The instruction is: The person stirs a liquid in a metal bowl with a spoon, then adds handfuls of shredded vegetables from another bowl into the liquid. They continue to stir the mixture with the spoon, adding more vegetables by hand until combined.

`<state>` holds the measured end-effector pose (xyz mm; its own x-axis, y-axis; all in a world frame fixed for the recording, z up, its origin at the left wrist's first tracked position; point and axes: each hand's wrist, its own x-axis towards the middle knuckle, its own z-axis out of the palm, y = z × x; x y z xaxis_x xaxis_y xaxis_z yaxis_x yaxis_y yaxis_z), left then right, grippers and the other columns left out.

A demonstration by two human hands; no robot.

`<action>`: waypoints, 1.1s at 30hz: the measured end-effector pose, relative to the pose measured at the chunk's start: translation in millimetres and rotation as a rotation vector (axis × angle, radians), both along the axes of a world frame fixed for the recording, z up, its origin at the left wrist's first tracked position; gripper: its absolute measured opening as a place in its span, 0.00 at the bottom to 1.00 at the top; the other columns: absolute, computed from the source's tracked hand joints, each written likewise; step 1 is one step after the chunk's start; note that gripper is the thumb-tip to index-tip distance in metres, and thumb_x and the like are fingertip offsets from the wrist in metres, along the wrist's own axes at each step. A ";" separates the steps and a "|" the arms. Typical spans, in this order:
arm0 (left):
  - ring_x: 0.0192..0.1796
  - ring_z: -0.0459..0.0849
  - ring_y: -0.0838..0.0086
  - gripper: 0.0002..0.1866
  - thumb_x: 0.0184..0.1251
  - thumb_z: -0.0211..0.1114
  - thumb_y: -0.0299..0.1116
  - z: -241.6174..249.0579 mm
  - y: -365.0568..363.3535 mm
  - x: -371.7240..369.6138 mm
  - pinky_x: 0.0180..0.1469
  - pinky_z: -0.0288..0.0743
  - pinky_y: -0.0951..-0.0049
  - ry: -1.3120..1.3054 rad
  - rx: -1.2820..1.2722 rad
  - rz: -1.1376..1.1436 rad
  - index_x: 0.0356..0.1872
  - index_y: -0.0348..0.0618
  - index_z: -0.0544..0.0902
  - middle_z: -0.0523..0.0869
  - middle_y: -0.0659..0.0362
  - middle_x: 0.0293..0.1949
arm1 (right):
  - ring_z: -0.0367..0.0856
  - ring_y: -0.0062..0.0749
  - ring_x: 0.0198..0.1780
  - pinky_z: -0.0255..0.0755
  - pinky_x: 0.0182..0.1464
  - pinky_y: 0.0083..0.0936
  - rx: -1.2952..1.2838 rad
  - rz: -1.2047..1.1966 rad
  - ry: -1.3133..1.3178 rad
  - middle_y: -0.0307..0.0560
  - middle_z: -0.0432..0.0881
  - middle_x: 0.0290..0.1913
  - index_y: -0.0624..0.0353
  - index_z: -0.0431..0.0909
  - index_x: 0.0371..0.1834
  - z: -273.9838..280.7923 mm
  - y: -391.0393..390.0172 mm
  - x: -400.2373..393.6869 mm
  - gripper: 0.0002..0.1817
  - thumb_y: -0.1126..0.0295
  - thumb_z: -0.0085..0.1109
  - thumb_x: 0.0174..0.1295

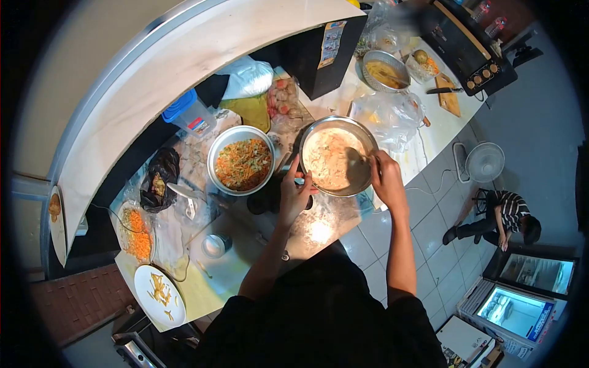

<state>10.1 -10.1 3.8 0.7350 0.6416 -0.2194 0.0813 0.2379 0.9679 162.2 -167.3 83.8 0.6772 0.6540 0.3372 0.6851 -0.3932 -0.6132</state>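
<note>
A steel bowl (319,126) with pale orange batter stands on the counter in front of me. My left hand (293,195) grips its near left rim, thumb over the edge. My right hand (385,175) is closed at the bowl's right rim on what looks like a utensil reaching into the batter; the utensil itself is mostly hidden. To the left stands a second steel bowl (217,147) filled with chopped mixed vegetables.
A white plate (147,306) with scraps, a bag of carrot pieces (138,236), a small steel cup (215,245) and a black bag (158,178) lie on the left. Farther off: another steel bowl (385,70), a cutting board (448,95), an oven (466,49). A person (503,214) crouches on the tiled floor beside a fan (483,162).
</note>
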 end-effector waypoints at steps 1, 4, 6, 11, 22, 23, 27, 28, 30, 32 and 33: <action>0.32 0.85 0.74 0.32 0.71 0.56 0.26 0.3 -0.9 -0.4 0.30 0.86 0.74 0.003 0.009 -0.003 0.73 0.38 0.55 0.78 0.55 0.35 | 0.78 0.44 0.26 0.71 0.33 0.34 -0.074 -0.035 0.040 0.59 0.79 0.28 0.71 0.76 0.40 0.4 -11.0 -7.6 0.08 0.75 0.50 0.68; 0.32 0.85 0.75 0.31 0.72 0.56 0.27 -0.9 -3.0 -0.1 0.30 0.86 0.75 -0.059 0.046 -0.017 0.73 0.36 0.56 0.79 0.54 0.38 | 0.78 0.40 0.26 0.72 0.31 0.32 -0.082 -0.033 0.233 0.58 0.78 0.27 0.71 0.76 0.40 -1.7 -29.4 -26.0 0.09 0.75 0.49 0.69; 0.33 0.85 0.74 0.30 0.72 0.56 0.27 -6.3 -1.9 -4.4 0.30 0.87 0.74 -0.038 0.052 -0.048 0.72 0.35 0.57 0.80 0.52 0.40 | 0.78 0.37 0.25 0.71 0.29 0.30 -0.016 -0.015 0.339 0.57 0.77 0.26 0.72 0.76 0.40 -9.7 -27.8 -33.8 0.10 0.74 0.48 0.69; 0.40 0.84 0.74 0.28 0.72 0.55 0.28 -4.0 -0.9 3.4 0.37 0.84 0.75 -0.046 0.151 0.009 0.71 0.33 0.60 0.83 0.49 0.44 | 0.78 0.49 0.31 0.72 0.36 0.34 0.064 0.211 0.319 0.61 0.78 0.31 0.72 0.76 0.42 -15.9 14.3 -7.3 0.08 0.77 0.49 0.67; 0.35 0.75 0.84 0.25 0.71 0.57 0.29 4.0 -9.9 3.1 0.38 0.72 0.80 0.149 0.636 0.098 0.67 0.34 0.68 0.84 0.55 0.32 | 0.76 0.64 0.42 0.72 0.42 0.41 -0.104 0.212 0.310 0.66 0.77 0.36 0.70 0.74 0.42 10.6 -23.6 35.2 0.09 0.82 0.52 0.58; 0.35 0.75 0.84 0.25 0.71 0.57 0.29 4.4 -8.5 3.0 0.38 0.72 0.80 0.141 0.645 0.098 0.67 0.34 0.68 0.84 0.55 0.32 | 0.76 0.64 0.41 0.71 0.42 0.41 -0.108 0.237 0.346 0.66 0.77 0.36 0.71 0.74 0.41 16.2 -29.1 27.4 0.08 0.82 0.51 0.59; 0.32 0.77 0.83 0.24 0.69 0.57 0.26 -2.6 -3.1 1.6 0.37 0.73 0.79 0.144 0.611 0.047 0.66 0.32 0.69 0.82 0.54 0.30 | 0.76 0.63 0.40 0.71 0.41 0.41 -0.044 0.239 0.402 0.66 0.76 0.35 0.71 0.74 0.40 4.5 -27.2 -8.4 0.07 0.79 0.51 0.62; 0.31 0.77 0.83 0.24 0.69 0.58 0.25 -5.4 -4.9 2.4 0.38 0.74 0.79 0.076 0.518 0.056 0.65 0.31 0.69 0.82 0.53 0.31 | 0.76 0.62 0.39 0.70 0.41 0.41 -0.015 0.260 0.376 0.66 0.76 0.34 0.71 0.74 0.41 -1.6 -25.4 -14.9 0.07 0.79 0.51 0.63; 0.31 0.78 0.82 0.24 0.69 0.57 0.25 -23.7 1.9 8.3 0.38 0.77 0.78 -0.065 0.654 0.079 0.66 0.30 0.68 0.81 0.53 0.31 | 0.76 0.59 0.35 0.70 0.39 0.38 0.000 0.290 0.322 0.63 0.75 0.32 0.71 0.75 0.41 -10.7 -11.6 -19.4 0.07 0.78 0.51 0.64; 0.31 0.79 0.81 0.24 0.70 0.56 0.24 -21.8 0.4 3.9 0.37 0.79 0.78 -0.185 0.785 0.090 0.66 0.30 0.67 0.80 0.54 0.31 | 0.76 0.59 0.35 0.70 0.39 0.38 0.090 0.245 0.326 0.63 0.75 0.32 0.72 0.76 0.40 -13.1 5.1 -16.1 0.07 0.78 0.50 0.65; 0.32 0.80 0.80 0.24 0.71 0.55 0.24 -9.8 -4.6 1.0 0.34 0.81 0.77 -0.111 0.532 0.050 0.66 0.30 0.67 0.79 0.55 0.31 | 0.76 0.59 0.35 0.70 0.39 0.38 0.089 0.245 0.312 0.63 0.75 0.32 0.72 0.76 0.40 -13.3 10.3 -12.5 0.07 0.78 0.50 0.65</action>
<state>11.1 -14.7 -6.0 0.7010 0.6776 0.2224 -0.0274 -0.2860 0.9578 149.7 -157.0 70.5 0.5837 0.7862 0.2029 0.5277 -0.1775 -0.8307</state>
